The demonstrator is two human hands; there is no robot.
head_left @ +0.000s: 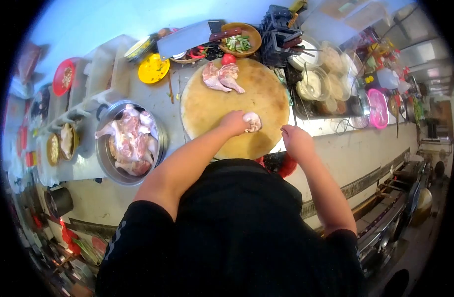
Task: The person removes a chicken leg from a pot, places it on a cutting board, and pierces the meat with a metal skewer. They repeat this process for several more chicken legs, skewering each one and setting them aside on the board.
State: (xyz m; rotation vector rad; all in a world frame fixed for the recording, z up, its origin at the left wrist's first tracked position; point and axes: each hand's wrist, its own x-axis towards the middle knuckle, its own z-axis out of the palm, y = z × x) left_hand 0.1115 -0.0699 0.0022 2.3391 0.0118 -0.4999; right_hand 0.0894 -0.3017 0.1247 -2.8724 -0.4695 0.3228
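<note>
While the left hand (pixel 234 123) lies on the round wooden chopping board (pixel 212 106), its fingers are curled over a small piece of raw chicken (pixel 252 122). They press it to the wood close to the board's near rim, at the near edge of the desk (pixel 170 114).

Right hand (pixel 297 142): just off the board's right rim, loosely fisted, knuckles up. A thin sliver (pixel 282 130) shows at its fingertips; too small to identify, and I cannot tell if it is held. Hands near each other, not touching.

Handling (judged): the piece looks light, soft and wet-skinned, so slippery and apt to squash or skid. Best hold is from above, fingertips spread over the thickest part to pin it flat, not a pinch on loose skin.

Surroundings:
- Two larger chicken pieces (pixel 222 78) at the board's far rim, with a red tomato-like thing (pixel 228 59) just beyond.
- Cleaver (pixel 187 38) resting across dishes toward the desk's far edge, beside a brown bowl of green vegetables (pixel 239 42).
- Metal basin (pixel 110 171) heaped with raw chicken, left of the board.
- Yellow plate (pixel 152 69) toward the far left.
- Seasoning tubs (pixel 318 79) at the right.
</note>
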